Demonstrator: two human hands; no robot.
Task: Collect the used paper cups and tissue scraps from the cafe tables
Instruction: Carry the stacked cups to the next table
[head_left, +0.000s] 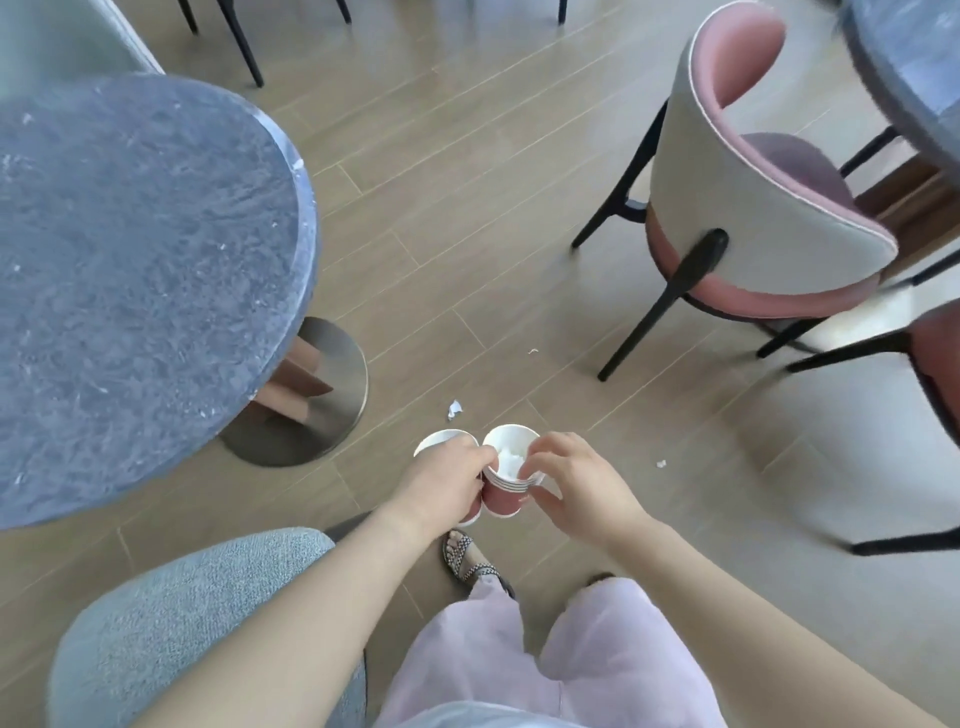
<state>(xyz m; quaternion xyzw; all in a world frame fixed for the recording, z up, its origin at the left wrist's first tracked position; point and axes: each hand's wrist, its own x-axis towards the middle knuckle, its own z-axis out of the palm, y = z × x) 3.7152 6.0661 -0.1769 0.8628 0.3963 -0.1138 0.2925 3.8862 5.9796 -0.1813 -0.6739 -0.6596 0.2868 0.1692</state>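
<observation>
The floor (467, 208) fills most of the view. The round grey tabletop (130, 260) at left is cut off by the frame edge. A second tabletop (909, 78) shows only as a blurred corner at top right. A pink-and-white chair (753, 208) stands beside it.

My left hand (447, 478) wraps a single cup (441, 440), hiding all but its white rim and a strip of red base. My right hand (576, 483) pinches the rim of the cup stack (506, 501), which touches the single cup. I hold both cups above the floor.

Crumpled tissue (509, 460) sits in the top cup of the stack. Three tissue scraps lie on the floor: one (455, 409) just beyond the cups, one (661, 464) right of my right hand, and one (533, 351) farther off.
</observation>
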